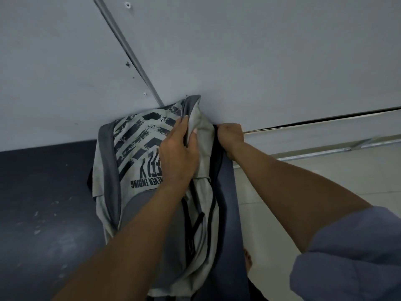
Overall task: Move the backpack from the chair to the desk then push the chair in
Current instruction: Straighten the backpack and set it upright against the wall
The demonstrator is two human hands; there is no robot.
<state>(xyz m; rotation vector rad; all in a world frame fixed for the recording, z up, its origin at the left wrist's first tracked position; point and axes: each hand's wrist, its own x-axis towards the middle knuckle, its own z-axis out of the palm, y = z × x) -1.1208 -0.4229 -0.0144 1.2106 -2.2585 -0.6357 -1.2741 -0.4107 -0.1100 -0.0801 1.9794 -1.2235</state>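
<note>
Blue sleeve (351,257) nearest. Backpack (138,148) flat on the dark desk (43,203), top against the wall (217,51). Left hand (178,157) bunches its fabric, right hand (230,137) fisted on its side edge. Placement step nearly done; next likely release, turn to chair, not in view.

One grey backpack (138,161) lies on one dark desk (43,213), under the fingers of two hands: one left hand (178,157), one right hand (231,136). Beyond the fingertips, three screws (128,5) dot one grey wall (260,61).
</note>
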